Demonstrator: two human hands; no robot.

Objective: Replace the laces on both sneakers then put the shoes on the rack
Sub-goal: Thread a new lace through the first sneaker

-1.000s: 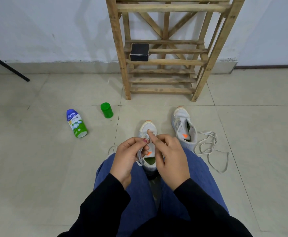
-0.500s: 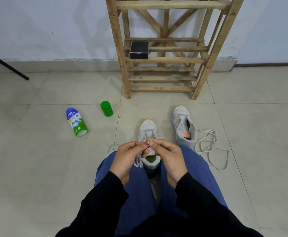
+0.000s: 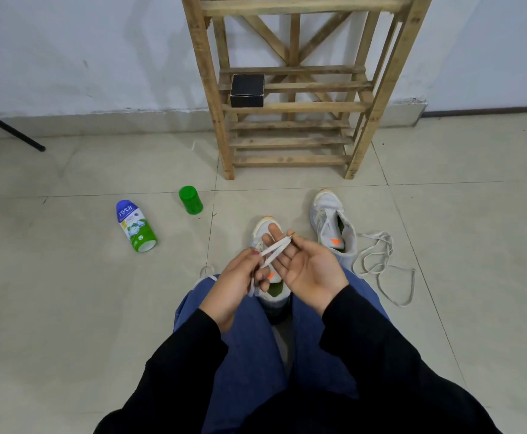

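The head camera looks down at a person sitting on a pale tiled floor (image 3: 67, 308), blue-jeaned knees (image 3: 249, 355) drawn up in the lower middle of the frame and black sleeves (image 3: 381, 355) reaching in from the bottom edge. Just below centre, the left hand (image 3: 240, 277) has its fingers curled and pinches a flat white lace (image 3: 276, 247) at their tips. The right hand (image 3: 306, 267) lies palm up, its thumb nipping the far end of the same lace against a finger while the other fingers are loosely straight. The lace runs in two strands across those fingers, from one hand to the other. Beneath the hands, between the knees, stands one white sneaker (image 3: 259, 230), toe pointing up the frame; whether the lace is threaded into it cannot be told. The second white sneaker (image 3: 331, 227) stands just to its right, with a loose lace (image 3: 390, 242) in tangled loops on the floor by its right side. The wooden rack (image 3: 290, 159) stands against the wall at upper centre, well apart from both shoes, a small black box (image 3: 247, 89) on one shelf. Left of centre, a green cap (image 3: 190, 200) stands upright near a bottle (image 3: 136, 227) lying on its side. A black rod (image 3: 8, 130) slants in from the left edge.
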